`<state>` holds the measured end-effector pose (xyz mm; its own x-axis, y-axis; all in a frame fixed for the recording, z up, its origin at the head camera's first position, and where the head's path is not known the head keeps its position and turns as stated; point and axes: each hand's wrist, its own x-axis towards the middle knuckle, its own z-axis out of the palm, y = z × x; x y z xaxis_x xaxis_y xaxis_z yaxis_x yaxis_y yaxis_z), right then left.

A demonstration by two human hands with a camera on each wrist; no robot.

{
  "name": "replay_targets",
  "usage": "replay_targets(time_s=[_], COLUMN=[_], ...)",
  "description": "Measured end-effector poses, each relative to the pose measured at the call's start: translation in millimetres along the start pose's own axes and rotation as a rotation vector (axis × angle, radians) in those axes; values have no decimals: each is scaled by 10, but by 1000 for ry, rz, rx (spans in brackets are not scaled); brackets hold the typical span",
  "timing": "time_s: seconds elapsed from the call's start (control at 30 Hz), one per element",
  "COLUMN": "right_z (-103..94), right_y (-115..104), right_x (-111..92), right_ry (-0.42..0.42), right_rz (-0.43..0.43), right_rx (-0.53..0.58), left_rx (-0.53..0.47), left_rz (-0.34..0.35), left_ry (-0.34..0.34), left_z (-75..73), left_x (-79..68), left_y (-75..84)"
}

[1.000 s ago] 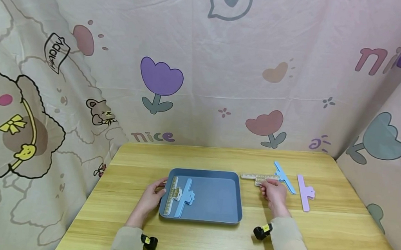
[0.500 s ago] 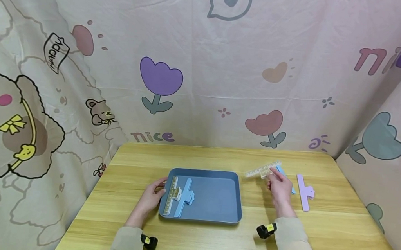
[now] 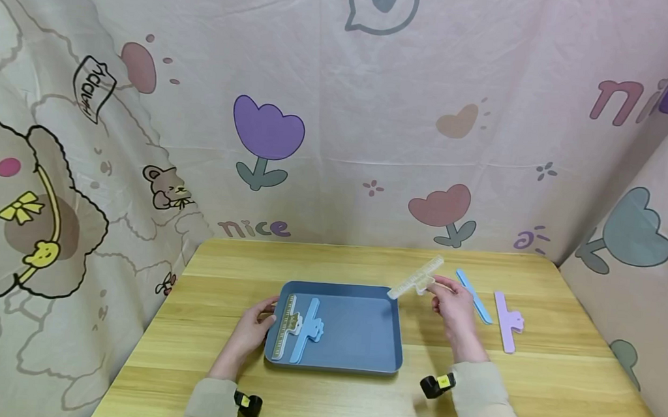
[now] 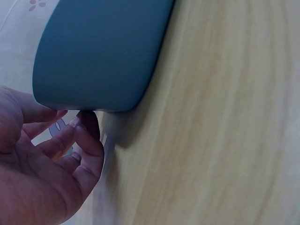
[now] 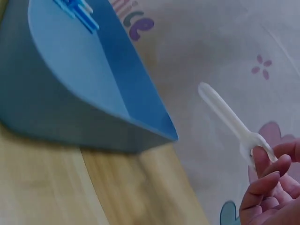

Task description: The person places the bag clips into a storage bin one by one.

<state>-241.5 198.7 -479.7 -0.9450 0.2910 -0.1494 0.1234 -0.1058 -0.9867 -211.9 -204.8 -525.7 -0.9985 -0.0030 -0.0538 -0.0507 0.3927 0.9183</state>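
My right hand (image 3: 454, 306) pinches a clear ruler clip (image 3: 417, 277) by its handle, in the air just beyond the right back corner of the blue-grey tray (image 3: 359, 335). In the right wrist view the clip (image 5: 225, 112) appears edge-on, with the thumb and fingers (image 5: 265, 187) at its handle. At the tray's left edge, my left hand (image 3: 250, 329) grips the rim; the left wrist view has its thumb and curled fingers (image 4: 89, 150) against the tray's end. Inside the tray, at the left, a clear ruler clip (image 3: 286, 329) and a blue clip (image 3: 308, 331) lie side by side.
Right of the tray, a blue clip (image 3: 474, 297) lies on the wooden table (image 3: 342, 405), its handle hidden behind my right hand. Farther right is a purple clip (image 3: 507, 322). A printed curtain (image 3: 340, 124) hangs along the table's back and sides.
My right hand has lifted the clear ruler clip off the table and the blue clip, tilted it, and carried it left to the tray's corner. The left hand and tray stay in place.
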Motion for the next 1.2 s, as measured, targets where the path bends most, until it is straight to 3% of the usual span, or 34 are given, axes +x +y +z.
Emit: replay_targets(time_s=[0.2, 0.6, 1.2], right_z=[171, 513, 916], right_y=[1, 64, 355], right_x=[-94, -276, -466], right_ry=[-94, -239, -393], right_rz=[27, 31, -7], right_rx=[29, -20, -182], left_rx=[-5, -14, -18], left_rz=[-2, 9, 3], left_ry=[-2, -7, -4], left_z=[1, 2, 1], left_x=[11, 16, 0], left_y=[-13, -32, -21])
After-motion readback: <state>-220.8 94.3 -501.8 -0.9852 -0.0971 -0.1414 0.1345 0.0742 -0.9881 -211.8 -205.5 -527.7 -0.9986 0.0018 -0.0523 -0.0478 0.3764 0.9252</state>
